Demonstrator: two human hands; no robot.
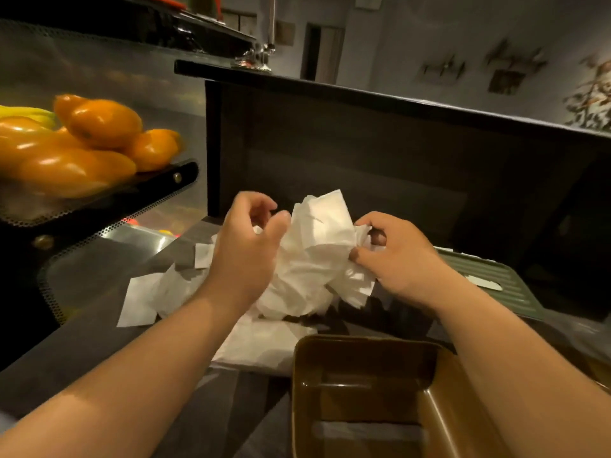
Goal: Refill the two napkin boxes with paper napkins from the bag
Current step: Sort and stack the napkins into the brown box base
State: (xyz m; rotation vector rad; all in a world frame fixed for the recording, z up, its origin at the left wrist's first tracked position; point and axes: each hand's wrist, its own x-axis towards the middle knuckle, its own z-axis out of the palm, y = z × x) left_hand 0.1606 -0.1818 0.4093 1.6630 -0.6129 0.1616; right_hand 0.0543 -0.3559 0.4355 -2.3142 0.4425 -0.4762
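Our right hand [393,259] pinches the edge of a crumpled bunch of paper napkins [317,256], fingers curled tight on it. Our left hand [248,246] hovers half open, fingers loosely curled, just beside the bunch's other side. Below the hands, the bag [261,345] lies on the surface [99,345]; nearer us sits an open brown napkin box [363,391], and beyond the right hand a green ribbed lid [489,279].

Crumpled white paper napkins [314,246]; glossy brown plastic box [363,391]; matt dark counter [99,352].
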